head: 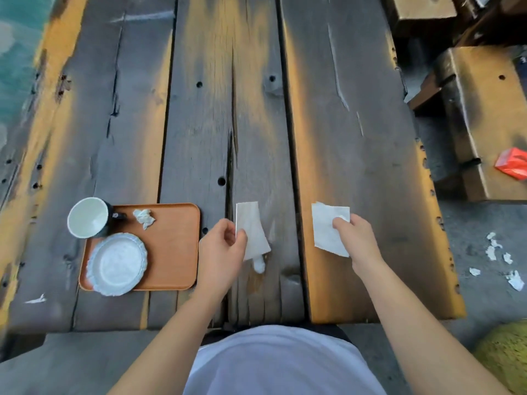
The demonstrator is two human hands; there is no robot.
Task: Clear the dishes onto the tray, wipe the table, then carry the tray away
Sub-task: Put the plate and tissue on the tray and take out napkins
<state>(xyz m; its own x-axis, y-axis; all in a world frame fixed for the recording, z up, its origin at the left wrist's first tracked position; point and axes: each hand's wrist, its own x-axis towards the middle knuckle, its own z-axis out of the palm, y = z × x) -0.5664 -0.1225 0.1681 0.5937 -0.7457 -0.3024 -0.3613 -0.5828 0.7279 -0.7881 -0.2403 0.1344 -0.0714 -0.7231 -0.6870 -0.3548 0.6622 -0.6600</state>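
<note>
Now both hands hold paper over the dark plank wood desk point(356, 138). Left hand point(221, 249) grip pinches a folded white napkin point(252, 232), w/ a small white smear point(259, 265) just near it. Right hand point(356, 238) grip pinches a flat white tissue sheet point(328, 229). Left: orange rectangular tray point(171, 252) w/ white scalloped plate point(117, 263), crumpled tissue wad point(144, 218); dark mug w/ white inside point(89, 216) at its far-left corner. Right, on floor: white paper scraps point(502, 260); red packet point(512, 162) on wood bench point(479, 109).
</note>
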